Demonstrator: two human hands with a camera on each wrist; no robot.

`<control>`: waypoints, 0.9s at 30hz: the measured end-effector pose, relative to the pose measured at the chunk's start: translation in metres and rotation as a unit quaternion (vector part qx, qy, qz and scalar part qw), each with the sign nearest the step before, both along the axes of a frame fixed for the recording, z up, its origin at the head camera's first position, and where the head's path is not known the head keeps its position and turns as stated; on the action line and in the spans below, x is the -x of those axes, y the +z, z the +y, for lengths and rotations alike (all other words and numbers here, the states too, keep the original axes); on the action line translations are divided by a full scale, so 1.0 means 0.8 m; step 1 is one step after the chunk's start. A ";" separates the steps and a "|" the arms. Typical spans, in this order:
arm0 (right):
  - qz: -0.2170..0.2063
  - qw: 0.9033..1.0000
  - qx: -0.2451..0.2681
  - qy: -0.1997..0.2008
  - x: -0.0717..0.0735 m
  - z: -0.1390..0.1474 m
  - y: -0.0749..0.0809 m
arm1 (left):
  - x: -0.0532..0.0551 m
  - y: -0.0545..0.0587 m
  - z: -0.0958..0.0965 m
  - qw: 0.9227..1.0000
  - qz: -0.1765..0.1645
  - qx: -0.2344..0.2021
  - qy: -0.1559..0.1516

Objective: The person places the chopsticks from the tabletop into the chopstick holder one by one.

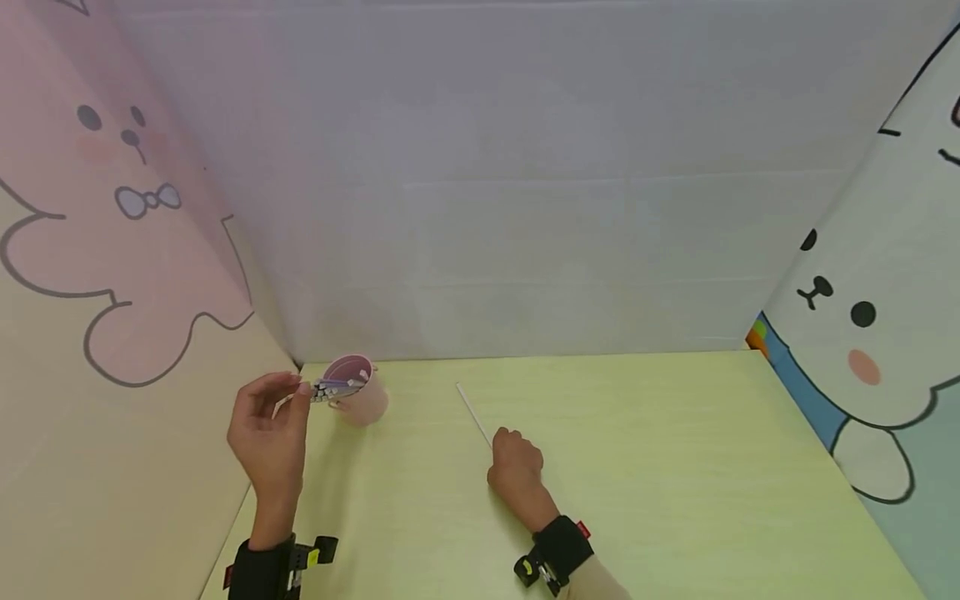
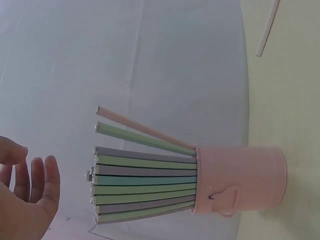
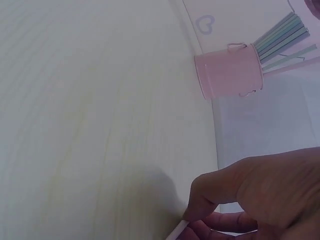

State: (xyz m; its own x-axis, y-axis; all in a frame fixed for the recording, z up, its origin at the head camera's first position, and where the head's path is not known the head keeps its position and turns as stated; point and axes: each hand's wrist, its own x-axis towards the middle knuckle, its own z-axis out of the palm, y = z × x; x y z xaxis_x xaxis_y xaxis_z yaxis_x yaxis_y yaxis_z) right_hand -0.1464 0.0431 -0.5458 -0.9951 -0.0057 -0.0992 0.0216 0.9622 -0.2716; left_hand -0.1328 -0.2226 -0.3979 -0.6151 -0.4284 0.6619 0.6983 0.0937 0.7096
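A pink bucket (image 1: 365, 406) stands at the table's back left, holding a bundle of slim pastel pencils (image 2: 145, 182) in green, purple, blue and pink with silvery ends. My left hand (image 1: 272, 429) is raised beside the pencil ends, fingers loosely bent; the left wrist view shows a gap between its fingertips (image 2: 50, 165) and the bundle. Farther right, low over the table, my right hand (image 1: 517, 471) pinches a pale pencil (image 1: 472, 412) between thumb and fingers. That pencil slants away toward the back left, its near end hidden by the hand.
The pale yellow-green table (image 1: 660, 467) runs back to a white sheet (image 1: 517, 250). Printed cartoon sheets hang on either side, a pink figure (image 1: 150, 275) at left and a white one (image 1: 862, 350) at right. Both wrists wear black camera bands (image 1: 562, 546).
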 end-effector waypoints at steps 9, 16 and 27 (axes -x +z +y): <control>-0.003 1.000 0.022 -0.002 -0.012 0.018 0.012 | -0.002 -0.037 0.018 0.999 -0.020 0.006 -0.041; 0.029 0.998 0.052 -0.001 -0.017 0.025 0.021 | -0.004 -0.068 0.038 0.995 -0.068 0.034 -0.058; 0.083 0.991 0.102 0.009 -0.027 0.038 0.039 | -0.004 -0.106 0.073 0.983 -0.141 0.062 -0.102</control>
State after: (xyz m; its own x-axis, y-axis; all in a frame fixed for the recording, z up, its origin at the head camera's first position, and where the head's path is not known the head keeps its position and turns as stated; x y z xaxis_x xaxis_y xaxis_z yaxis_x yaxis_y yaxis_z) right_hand -0.1252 0.0732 -0.5149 -0.9971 -0.0272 0.0715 -0.0572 0.8863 -0.4596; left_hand -0.1297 -0.1640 -0.4830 -0.8465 -0.2033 0.4921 0.4887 0.0702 0.8696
